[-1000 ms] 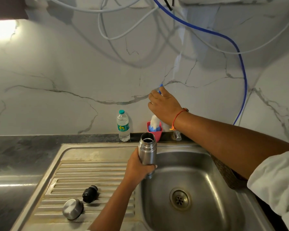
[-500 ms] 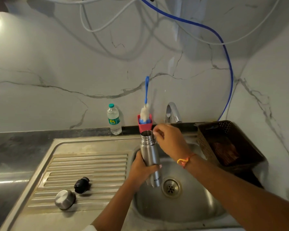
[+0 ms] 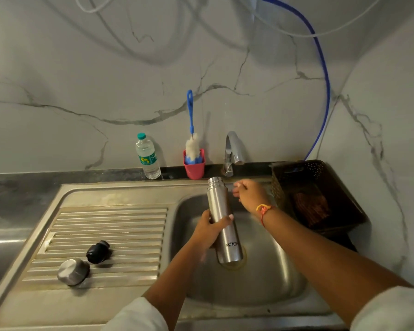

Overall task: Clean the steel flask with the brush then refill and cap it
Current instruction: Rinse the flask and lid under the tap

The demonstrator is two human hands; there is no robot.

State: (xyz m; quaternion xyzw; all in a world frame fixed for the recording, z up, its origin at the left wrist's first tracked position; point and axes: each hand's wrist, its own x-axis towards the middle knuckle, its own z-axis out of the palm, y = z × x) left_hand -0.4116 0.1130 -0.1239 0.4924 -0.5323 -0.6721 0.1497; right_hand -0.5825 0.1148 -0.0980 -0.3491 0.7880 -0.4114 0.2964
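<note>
Left hand (image 3: pixel 208 231) grips flask (image 3: pixel 227 240) mid-body; right hand (image 3: pixel 250 194) loosely curled, empty, beside flask mouth. I fear one-handed slip into sink (image 3: pixel 273 271).

Right hand (image 3: pixel 251 195) now beside flask (image 3: pixel 221 218)

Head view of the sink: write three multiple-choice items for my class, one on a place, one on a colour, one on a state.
1. Where does the brush stand? A pink cup B basket C drainboard
2. The plastic bottle has a cap that is: A red B teal C black
3. The flask is: A capped B open-mouthed, gripped by the left hand C lying down

Answers: A, its bristles sit in the cup; B, a teal cap tops it; B, its threaded mouth is bare and fingers wrap it.
</note>
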